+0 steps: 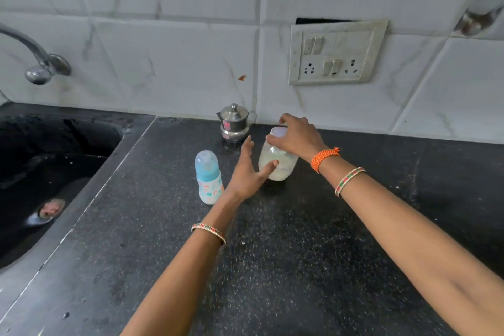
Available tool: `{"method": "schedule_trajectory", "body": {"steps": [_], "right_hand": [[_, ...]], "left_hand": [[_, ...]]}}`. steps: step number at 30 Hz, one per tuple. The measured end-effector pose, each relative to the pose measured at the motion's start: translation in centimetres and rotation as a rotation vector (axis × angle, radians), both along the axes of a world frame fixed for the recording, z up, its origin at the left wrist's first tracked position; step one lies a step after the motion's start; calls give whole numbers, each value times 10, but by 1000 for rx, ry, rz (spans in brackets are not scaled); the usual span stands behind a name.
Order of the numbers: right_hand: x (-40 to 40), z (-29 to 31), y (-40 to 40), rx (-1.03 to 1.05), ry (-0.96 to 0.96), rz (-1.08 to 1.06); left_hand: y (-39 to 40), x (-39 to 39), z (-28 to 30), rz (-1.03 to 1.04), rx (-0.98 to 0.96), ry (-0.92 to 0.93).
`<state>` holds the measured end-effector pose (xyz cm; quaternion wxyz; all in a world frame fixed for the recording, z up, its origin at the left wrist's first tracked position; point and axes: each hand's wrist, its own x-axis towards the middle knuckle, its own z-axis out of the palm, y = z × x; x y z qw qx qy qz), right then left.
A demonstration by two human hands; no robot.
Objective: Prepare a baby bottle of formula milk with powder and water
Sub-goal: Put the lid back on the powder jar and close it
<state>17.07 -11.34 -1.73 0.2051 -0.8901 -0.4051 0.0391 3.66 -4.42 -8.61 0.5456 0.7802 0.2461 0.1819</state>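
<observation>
A clear jar of pale powder (278,165) with a white lid stands on the black counter (272,267). My right hand (296,136) is closed over the jar's lid from above. My left hand (249,172) is spread open at the jar's left side, its thumb touching the jar's wall. A baby bottle (208,177) with a blue collar, clear cap and printed body stands upright just left of my left hand. A small steel pot (235,123) with a lid sits behind, near the wall.
A dark sink (41,172) lies at the left with a steel tap (35,60) over it. A switch and socket panel (335,52) is on the tiled wall at the back.
</observation>
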Motion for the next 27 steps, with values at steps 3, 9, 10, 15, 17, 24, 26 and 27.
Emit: {"method": "schedule_trajectory", "body": {"steps": [3, 9, 10, 15, 17, 24, 26, 27], "right_hand": [[30, 5, 23, 1, -26, -41], [75, -3, 66, 8, -24, -28], [82, -4, 73, -19, 7, 10], [96, 8, 93, -264, 58, 224], [97, 11, 96, -323, -23, 218], [91, -9, 98, -229, -247, -51], [89, -11, 100, -184, -252, -78], [88, -11, 101, -182, -244, -82]], "left_hand": [[14, 14, 12, 120, -14, -66], [44, 41, 34, 169, -46, -135], [48, 44, 38, 181, -55, -140], [58, 54, 49, 236, -130, -223], [59, 58, 51, 240, -141, -245], [56, 57, 60, 219, -130, -262], [59, 51, 64, 233, -137, -269], [59, 48, 66, 240, -147, -279]]}}
